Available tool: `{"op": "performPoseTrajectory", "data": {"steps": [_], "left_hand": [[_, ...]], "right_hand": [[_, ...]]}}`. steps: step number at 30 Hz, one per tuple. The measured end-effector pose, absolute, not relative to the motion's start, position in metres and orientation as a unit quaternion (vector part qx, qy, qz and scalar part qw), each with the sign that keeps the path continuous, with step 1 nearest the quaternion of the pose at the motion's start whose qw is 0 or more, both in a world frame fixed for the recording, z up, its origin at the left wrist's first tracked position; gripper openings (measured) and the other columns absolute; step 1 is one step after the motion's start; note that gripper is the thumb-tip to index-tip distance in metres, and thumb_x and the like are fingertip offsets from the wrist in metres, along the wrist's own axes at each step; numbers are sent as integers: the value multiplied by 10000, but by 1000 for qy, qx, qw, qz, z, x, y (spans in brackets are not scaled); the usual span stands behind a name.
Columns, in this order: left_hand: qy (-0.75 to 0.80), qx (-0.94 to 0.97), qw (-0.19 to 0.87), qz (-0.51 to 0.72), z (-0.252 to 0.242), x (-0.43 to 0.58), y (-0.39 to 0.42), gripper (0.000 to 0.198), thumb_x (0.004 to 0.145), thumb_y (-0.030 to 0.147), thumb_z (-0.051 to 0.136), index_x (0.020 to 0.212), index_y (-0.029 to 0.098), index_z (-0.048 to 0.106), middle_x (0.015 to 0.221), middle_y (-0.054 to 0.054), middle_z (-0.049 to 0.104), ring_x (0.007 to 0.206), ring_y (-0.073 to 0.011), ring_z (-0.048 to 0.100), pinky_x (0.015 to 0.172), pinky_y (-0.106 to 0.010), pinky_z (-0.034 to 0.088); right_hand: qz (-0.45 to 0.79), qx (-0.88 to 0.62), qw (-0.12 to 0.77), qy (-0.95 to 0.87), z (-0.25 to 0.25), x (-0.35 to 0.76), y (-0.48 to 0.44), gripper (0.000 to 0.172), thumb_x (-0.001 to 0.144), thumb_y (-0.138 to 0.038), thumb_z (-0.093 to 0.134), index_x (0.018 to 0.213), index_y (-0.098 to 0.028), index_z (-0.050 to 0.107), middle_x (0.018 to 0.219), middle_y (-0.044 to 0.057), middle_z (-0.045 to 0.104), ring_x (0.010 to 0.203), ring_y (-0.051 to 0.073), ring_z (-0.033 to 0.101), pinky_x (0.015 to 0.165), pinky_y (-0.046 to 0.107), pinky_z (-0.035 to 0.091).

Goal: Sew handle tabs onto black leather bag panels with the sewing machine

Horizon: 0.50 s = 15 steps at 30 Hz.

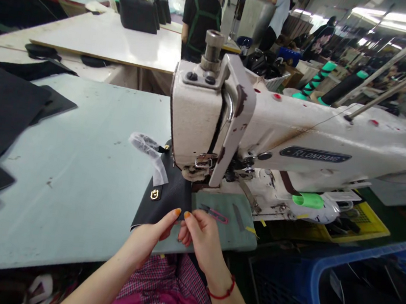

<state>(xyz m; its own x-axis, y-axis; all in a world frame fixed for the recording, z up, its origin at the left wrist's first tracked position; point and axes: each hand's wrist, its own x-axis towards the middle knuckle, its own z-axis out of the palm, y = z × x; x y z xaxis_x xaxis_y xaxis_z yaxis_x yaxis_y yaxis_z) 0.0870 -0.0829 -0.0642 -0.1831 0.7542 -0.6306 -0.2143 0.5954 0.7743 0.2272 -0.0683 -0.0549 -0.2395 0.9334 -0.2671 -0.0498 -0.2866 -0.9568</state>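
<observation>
At the far left, dark flat panels (4, 113) lay in overlapping stacks on the pale blue-green bench (80, 152). Beyond them stood a white table (79, 40), which carried black handbags (136, 13) with pale, wrapped handles. In the middle, a black bag piece (174, 188) lay at the right-hand part of the bench, its far portion reaching beside and beneath the head of the sewing machine (284, 122). It bore two gold buckles (155, 194), and a handle (149, 151) in clear wrapping arched out to its left.

The left hand (165, 224) was closed in a pinch on the near edge of the bag piece, thumb uppermost. The right hand (201, 228) faced it just beside — thumb and fingers likewise pinched together at the near right corner of the piece, the fingertips partly hidden. A red cord (221, 292) encircled the right wrist.

Behind the machine, a person (201, 21) in dark clothing stood with green straps crossing the back. Right of the hands, pink-handled snips (219, 216) lay on the machine's green-covered bed. Farther right were green and black thread cones (317, 80), a yellow tray (372, 219) and — nearest the viewer — a blue basket (317, 274) holding dark pieces.
</observation>
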Motion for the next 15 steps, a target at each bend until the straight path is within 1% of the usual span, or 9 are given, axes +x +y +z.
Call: {"op": "performPoseTrajectory", "data": {"steps": [4,9,12,15], "left_hand": [[641,195,624,401,-66,87,-82,498,580,603,781,469,175,552,472,7,487,492,-133,441,507,-267,364],[644,202,619,401,-70,86,-78,485,559,618,779,518,162,619,489,-15,524,555,-168,510,564,-285,418],[659,221,604,391,-70,85,-73,521,551,656,755,545,148,641,500,-20,535,579,-179,526,594,-302,435],[664,246,592,384,-67,83,-67,557,564,685,728,575,132,656,531,-30,550,586,-171,513,589,-301,429]], "right_hand": [[635,-481,387,-464,-52,227,-69,394,905,-494,547,718,-149,580,528,-9,581,450,87,511,452,173,404],[630,-477,398,-467,-50,227,-64,378,909,-465,545,710,-145,584,525,-8,583,443,84,509,452,169,403],[631,-476,399,-464,-50,225,-58,362,900,-445,550,707,-141,586,521,-6,586,427,79,496,439,164,396],[636,-473,400,-460,-50,223,-52,347,891,-428,550,706,-137,591,524,2,595,422,79,496,434,164,397]]}}
